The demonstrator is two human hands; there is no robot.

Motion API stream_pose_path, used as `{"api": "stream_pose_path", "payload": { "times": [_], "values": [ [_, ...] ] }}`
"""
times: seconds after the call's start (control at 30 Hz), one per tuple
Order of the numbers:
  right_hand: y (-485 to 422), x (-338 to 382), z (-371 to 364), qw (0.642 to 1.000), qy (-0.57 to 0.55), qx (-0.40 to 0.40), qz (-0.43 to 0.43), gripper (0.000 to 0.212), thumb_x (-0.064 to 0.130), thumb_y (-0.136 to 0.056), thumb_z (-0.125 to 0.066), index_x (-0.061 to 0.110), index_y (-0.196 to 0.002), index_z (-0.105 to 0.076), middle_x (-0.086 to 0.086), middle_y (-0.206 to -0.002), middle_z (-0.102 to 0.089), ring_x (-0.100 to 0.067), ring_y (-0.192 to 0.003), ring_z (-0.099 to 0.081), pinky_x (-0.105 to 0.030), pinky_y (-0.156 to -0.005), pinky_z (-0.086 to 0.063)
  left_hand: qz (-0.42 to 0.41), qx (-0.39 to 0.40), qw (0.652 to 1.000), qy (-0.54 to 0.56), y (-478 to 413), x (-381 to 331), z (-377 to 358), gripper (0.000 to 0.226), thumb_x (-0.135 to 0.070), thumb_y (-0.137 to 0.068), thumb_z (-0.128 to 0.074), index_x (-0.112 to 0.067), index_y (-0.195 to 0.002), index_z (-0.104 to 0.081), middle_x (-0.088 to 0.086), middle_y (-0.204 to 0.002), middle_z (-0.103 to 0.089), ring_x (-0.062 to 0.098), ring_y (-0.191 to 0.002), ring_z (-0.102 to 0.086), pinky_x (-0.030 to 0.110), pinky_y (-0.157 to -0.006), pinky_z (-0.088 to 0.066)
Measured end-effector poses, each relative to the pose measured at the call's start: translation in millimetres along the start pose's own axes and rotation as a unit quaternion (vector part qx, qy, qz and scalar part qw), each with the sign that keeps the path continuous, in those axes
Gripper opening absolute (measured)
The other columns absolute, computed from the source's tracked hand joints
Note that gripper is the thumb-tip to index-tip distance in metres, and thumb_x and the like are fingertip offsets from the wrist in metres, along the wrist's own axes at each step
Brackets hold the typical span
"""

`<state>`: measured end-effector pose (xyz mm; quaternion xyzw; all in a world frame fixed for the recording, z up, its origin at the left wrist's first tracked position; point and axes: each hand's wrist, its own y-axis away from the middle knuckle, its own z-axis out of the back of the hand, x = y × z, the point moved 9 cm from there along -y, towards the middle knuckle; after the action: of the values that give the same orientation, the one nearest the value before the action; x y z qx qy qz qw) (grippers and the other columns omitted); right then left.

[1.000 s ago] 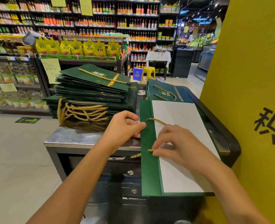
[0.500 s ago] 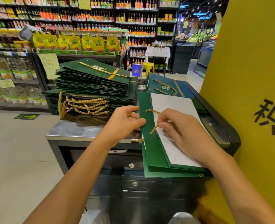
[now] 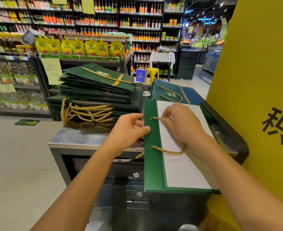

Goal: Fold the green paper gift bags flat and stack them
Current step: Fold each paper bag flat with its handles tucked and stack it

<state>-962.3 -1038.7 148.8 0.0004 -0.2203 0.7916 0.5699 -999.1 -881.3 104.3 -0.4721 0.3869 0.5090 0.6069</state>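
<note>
The yellow panel fills the right of the frame and walls off that side, so open room lies only leftward. The steel counter at centre carries the stack of flattened bags at upper middle, handles dangling over its near side. The green bag lies flat at centre right, white inner face up, overhanging the counter's near edge. The left hand clamps its left edge, thumb on top, probably steadying it. The right hand pinches the gold rope handle, seemingly tucking it inside.
</note>
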Motion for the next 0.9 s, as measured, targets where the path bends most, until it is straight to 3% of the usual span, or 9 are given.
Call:
{"api": "stream_pose_path", "payload": {
  "times": [0.13,0.23,0.33,0.4,0.5,0.6,0.7,0.8,0.9],
  "values": [
    [-4,-1,10,0.996,-0.078,-0.029,0.012,0.008,0.026,-0.104,-0.054,0.024,-0.099,-0.059,0.002,-0.100,-0.062,-0.024,-0.094,-0.057,-0.049,-0.085,-0.052,0.005,0.003,1.000,0.020,0,-1,-1,0.042,0.001,-0.093,-0.068,-0.011,-0.133,-0.060,0.010,-0.095,-0.076,0.016,-0.079,-0.076,0.034,-0.072,-0.064],
    [-3,-4,12,0.993,-0.112,-0.039,0.008,0.008,0.024,-0.104,-0.054,0.023,-0.098,-0.059,0.002,-0.099,-0.062,-0.022,-0.093,-0.057,-0.047,-0.085,-0.051,0.015,0.003,0.999,0.034,-3,0,-1,0.043,0.003,-0.093,-0.066,-0.009,-0.134,-0.059,0.012,-0.096,-0.076,0.017,-0.079,-0.075,0.027,-0.069,-0.062],
    [3,-9,14,0.982,-0.187,-0.029,-0.008,0.006,0.029,-0.097,-0.066,0.025,-0.094,-0.066,0.010,-0.094,-0.065,-0.011,-0.092,-0.060,-0.031,-0.080,-0.049,0.020,0.000,0.999,0.028,-3,3,1,0.038,0.003,-0.093,-0.066,-0.007,-0.130,-0.064,0.003,-0.085,-0.076,0.013,-0.077,-0.074,0.020,-0.071,-0.058],
    [14,-25,18,0.971,-0.233,-0.029,-0.040,0.008,0.034,-0.093,-0.071,0.026,-0.096,-0.070,0.014,-0.095,-0.067,-0.003,-0.092,-0.060,-0.023,-0.076,-0.045,0.027,-0.002,0.999,0.039,-3,3,1,0.031,0.002,-0.094,-0.066,-0.007,-0.123,-0.068,0.002,-0.085,-0.077,0.015,-0.081,-0.075,0.024,-0.072,-0.061],
    [38,-69,27,0.981,-0.152,-0.063,-0.107,0.028,0.040,-0.091,-0.072,0.025,-0.114,-0.069,0.009,-0.107,-0.065,-0.008,-0.096,-0.059,-0.028,-0.080,-0.048,0.048,-0.017,0.996,0.072,-2,7,5,0.021,0.000,-0.096,-0.064,-0.007,-0.115,-0.071,0.006,-0.093,-0.079,0.023,-0.088,-0.077,0.038,-0.076,-0.064],
    [61,-106,37,0.975,-0.044,-0.106,-0.189,0.043,0.048,-0.092,-0.066,0.019,-0.124,-0.069,0.000,-0.112,-0.068,-0.020,-0.100,-0.061,-0.044,-0.088,-0.055,0.065,-0.026,0.993,0.100,-2,10,8,0.017,-0.004,-0.098,-0.062,-0.006,-0.112,-0.072,0.010,-0.098,-0.079,0.032,-0.096,-0.075,0.050,-0.086,-0.060],
    [74,-116,38,0.966,-0.086,-0.080,-0.230,0.037,0.045,-0.095,-0.064,0.012,-0.106,-0.073,-0.006,-0.100,-0.073,-0.025,-0.089,-0.066,-0.048,-0.083,-0.058,0.078,-0.030,0.990,0.114,0,9,9,0.013,-0.010,-0.099,-0.063,-0.007,-0.108,-0.073,0.013,-0.098,-0.078,0.039,-0.095,-0.074,0.060,-0.085,-0.056],
    [76,-116,45,0.949,-0.200,-0.075,-0.232,0.027,0.034,-0.093,-0.070,0.007,-0.091,-0.073,-0.015,-0.087,-0.071,-0.027,-0.076,-0.065,-0.037,-0.067,-0.054,0.089,-0.038,0.987,0.128,3,8,13,0.015,-0.020,-0.097,-0.068,-0.007,-0.103,-0.073,0.019,-0.099,-0.076,0.042,-0.090,-0.067,0.053,-0.077,-0.052],
    [76,-111,72,0.920,-0.302,-0.115,-0.220,0.017,0.030,-0.092,-0.073,0.014,-0.088,-0.072,-0.022,-0.089,-0.068,-0.024,-0.071,-0.059,-0.034,-0.064,-0.047,0.105,-0.034,0.981,0.161,7,1,13,0.018,-0.026,-0.093,-0.072,-0.009,-0.097,-0.076,0.036,-0.101,-0.067,0.039,-0.083,-0.060,0.053,-0.082,-0.047]
  ]
}}
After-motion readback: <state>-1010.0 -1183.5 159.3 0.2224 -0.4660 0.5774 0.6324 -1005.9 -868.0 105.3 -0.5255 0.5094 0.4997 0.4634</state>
